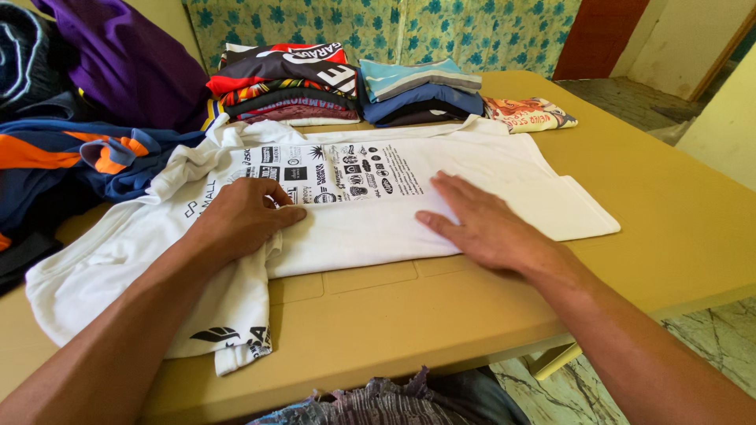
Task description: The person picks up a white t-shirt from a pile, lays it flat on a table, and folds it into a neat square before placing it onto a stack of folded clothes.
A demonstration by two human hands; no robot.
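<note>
A white t-shirt (504,185) with small black printed logos lies spread across the tan table (654,236), its near long edge folded over. My left hand (240,216) rests on the shirt's left part, fingers curled on the folded cloth by the sleeve. My right hand (480,224) lies flat, fingers apart, pressing the folded edge near the middle. A sleeve (228,330) with black marks hangs toward the table's front edge.
Two stacks of folded shirts stand at the back: a red, black and striped stack (287,83) and a blue stack (421,90), with a folded patterned shirt (528,114) beside them. A heap of unfolded blue, orange and purple clothes (87,118) fills the left.
</note>
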